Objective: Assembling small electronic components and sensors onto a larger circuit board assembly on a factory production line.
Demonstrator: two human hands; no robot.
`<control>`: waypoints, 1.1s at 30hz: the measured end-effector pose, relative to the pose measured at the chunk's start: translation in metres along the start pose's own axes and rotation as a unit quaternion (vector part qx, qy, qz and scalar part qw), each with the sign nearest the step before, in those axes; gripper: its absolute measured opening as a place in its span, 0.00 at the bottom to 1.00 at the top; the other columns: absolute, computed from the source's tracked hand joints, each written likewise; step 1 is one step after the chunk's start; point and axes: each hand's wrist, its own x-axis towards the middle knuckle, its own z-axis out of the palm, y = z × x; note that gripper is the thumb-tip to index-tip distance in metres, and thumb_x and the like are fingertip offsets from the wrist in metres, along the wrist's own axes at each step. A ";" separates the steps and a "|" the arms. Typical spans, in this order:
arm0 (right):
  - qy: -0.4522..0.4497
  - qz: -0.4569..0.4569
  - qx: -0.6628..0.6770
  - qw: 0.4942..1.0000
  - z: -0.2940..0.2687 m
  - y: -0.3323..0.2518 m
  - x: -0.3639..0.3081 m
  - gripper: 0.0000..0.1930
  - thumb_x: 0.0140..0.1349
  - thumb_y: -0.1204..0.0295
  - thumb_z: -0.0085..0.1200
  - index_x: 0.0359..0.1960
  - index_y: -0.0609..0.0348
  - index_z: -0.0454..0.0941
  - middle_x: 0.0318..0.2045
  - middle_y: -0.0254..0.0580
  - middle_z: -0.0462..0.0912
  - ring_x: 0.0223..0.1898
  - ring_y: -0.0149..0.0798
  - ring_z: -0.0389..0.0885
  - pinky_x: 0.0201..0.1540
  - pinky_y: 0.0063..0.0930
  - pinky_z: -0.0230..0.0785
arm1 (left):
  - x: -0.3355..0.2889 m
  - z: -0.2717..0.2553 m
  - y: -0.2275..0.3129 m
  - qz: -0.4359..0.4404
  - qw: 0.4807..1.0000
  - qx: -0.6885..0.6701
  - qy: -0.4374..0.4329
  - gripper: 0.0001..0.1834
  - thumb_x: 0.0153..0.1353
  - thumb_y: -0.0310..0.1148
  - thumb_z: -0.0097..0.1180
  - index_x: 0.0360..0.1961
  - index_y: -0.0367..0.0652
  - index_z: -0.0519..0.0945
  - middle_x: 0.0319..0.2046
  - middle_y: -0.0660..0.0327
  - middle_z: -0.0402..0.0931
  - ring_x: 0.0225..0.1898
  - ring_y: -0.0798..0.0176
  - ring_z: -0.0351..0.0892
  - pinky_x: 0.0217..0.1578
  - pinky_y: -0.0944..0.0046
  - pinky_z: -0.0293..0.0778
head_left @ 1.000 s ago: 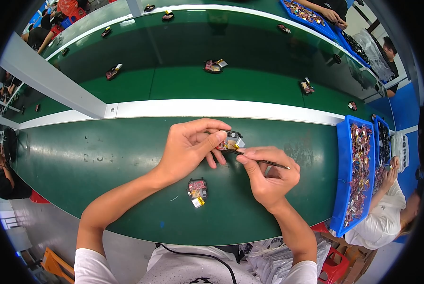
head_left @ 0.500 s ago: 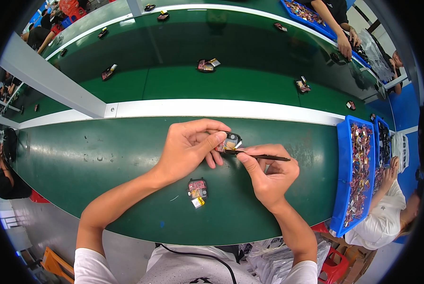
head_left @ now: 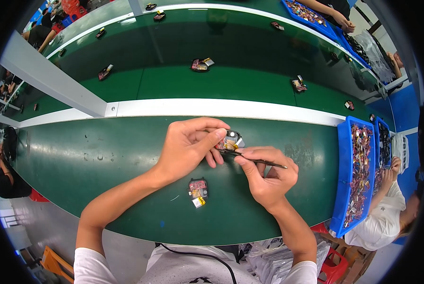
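Observation:
My left hand (head_left: pixel 189 144) grips a small black watch case (head_left: pixel 231 140) by its edge, thumb on top. Inside the case show a reddish circuit board, yellow tape and a silvery battery at its right side. In my right hand (head_left: pixel 271 176), thumb and fingers pinch dark tweezers (head_left: pixel 264 162), whose tips reach the lower edge of the case. The exact contact of the tips is too small to make out. Nearer to me, a second open watch case (head_left: pixel 198 188) lies on the green table, with its silver and yellow battery (head_left: pixel 198 202) hanging out below it.
Beyond the white rail (head_left: pixel 221 108) runs a green conveyor belt (head_left: pixel 174 85) with several open watch cases (head_left: pixel 200 65). A blue bin (head_left: pixel 342 175) full of small wired parts stands on the right. A co-worker in white (head_left: pixel 382 213) sits beyond it. At left rises a grey post (head_left: pixel 55 73).
The watch cases on the belt have shifted left. In my right hand the tweezers' rear end has dipped slightly. The held case has tilted a little; the far co-worker's hands have drawn back.

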 end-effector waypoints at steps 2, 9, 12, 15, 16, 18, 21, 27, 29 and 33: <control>-0.004 -0.005 -0.008 1.000 -0.001 -0.001 0.001 0.08 0.52 0.82 0.72 0.31 0.59 0.86 0.32 0.40 0.90 0.12 0.20 0.69 0.14 0.16 0.55 | 0.000 0.001 0.001 -0.018 1.000 -0.016 0.001 0.13 0.71 0.26 0.58 0.52 0.28 0.81 0.32 0.52 0.85 0.26 0.65 0.86 0.22 0.69 0.82; -0.033 -0.124 -0.086 0.988 -0.001 -0.001 0.001 0.11 0.47 0.84 0.71 0.32 0.57 0.87 0.30 0.38 0.90 0.14 0.25 0.73 0.18 0.19 0.56 | -0.001 0.006 0.006 -0.045 0.997 0.067 0.008 0.15 0.64 0.22 0.64 0.52 0.29 0.81 0.29 0.55 0.85 0.26 0.69 0.84 0.24 0.71 0.80; -0.047 -0.160 -0.116 0.979 0.000 -0.001 -0.001 0.14 0.43 0.85 0.69 0.33 0.57 0.88 0.31 0.38 0.90 0.17 0.28 0.76 0.18 0.19 0.57 | -0.003 0.008 0.008 -0.054 0.994 0.094 0.019 0.14 0.64 0.22 0.64 0.50 0.28 0.81 0.28 0.56 0.85 0.25 0.71 0.83 0.24 0.71 0.79; -0.052 -0.171 -0.124 0.976 0.000 0.000 -0.003 0.16 0.40 0.86 0.68 0.32 0.57 0.88 0.31 0.38 0.90 0.18 0.28 0.78 0.18 0.20 0.58 | -0.003 0.009 0.008 -0.048 0.994 0.094 0.026 0.12 0.64 0.22 0.63 0.48 0.28 0.81 0.27 0.57 0.84 0.24 0.72 0.82 0.24 0.71 0.79; -0.054 -0.171 -0.123 0.976 0.001 0.000 -0.004 0.16 0.38 0.87 0.67 0.32 0.57 0.88 0.31 0.39 0.90 0.18 0.28 0.78 0.19 0.20 0.58 | -0.002 0.008 0.008 -0.054 0.992 0.109 0.021 0.12 0.64 0.21 0.63 0.47 0.28 0.81 0.27 0.57 0.84 0.23 0.72 0.82 0.23 0.71 0.79; -0.051 -0.170 -0.113 0.978 0.003 0.002 -0.005 0.16 0.38 0.87 0.67 0.32 0.57 0.88 0.31 0.39 0.90 0.18 0.28 0.78 0.19 0.20 0.59 | -0.001 0.006 0.008 -0.058 0.990 0.125 0.015 0.11 0.64 0.21 0.62 0.47 0.28 0.81 0.26 0.57 0.84 0.23 0.72 0.82 0.23 0.71 0.78; -0.053 -0.169 -0.104 0.979 0.006 0.003 -0.007 0.16 0.39 0.87 0.67 0.32 0.58 0.87 0.30 0.39 0.90 0.18 0.30 0.79 0.19 0.20 0.59 | -0.001 0.003 0.008 -0.075 0.985 0.154 0.007 0.10 0.64 0.20 0.61 0.46 0.27 0.80 0.26 0.57 0.84 0.21 0.72 0.81 0.22 0.71 0.77; -0.024 -0.115 -0.058 0.991 0.006 0.003 0.002 0.10 0.46 0.85 0.71 0.30 0.59 0.87 0.30 0.40 0.90 0.20 0.29 0.82 0.18 0.19 0.60 | 0.008 -0.002 0.013 -0.065 0.985 0.163 0.009 0.09 0.64 0.19 0.60 0.45 0.27 0.80 0.27 0.57 0.83 0.21 0.70 0.81 0.21 0.70 0.77; 0.016 -0.089 -0.035 0.995 0.002 0.008 0.003 0.10 0.48 0.84 0.72 0.30 0.59 0.86 0.31 0.41 0.90 0.21 0.28 0.83 0.17 0.18 0.60 | 0.029 -0.017 0.020 -0.007 0.979 0.185 0.079 0.09 0.65 0.21 0.59 0.45 0.27 0.80 0.29 0.57 0.82 0.21 0.69 0.82 0.21 0.69 0.78; 0.044 -0.070 -0.026 0.996 0.000 0.012 0.005 0.11 0.49 0.83 0.73 0.33 0.60 0.86 0.33 0.43 0.91 0.18 0.24 0.79 0.14 0.15 0.56 | 0.076 -0.108 0.023 0.061 0.937 0.218 0.267 0.09 0.63 0.20 0.59 0.43 0.27 0.82 0.33 0.54 0.82 0.20 0.66 0.84 0.20 0.66 0.78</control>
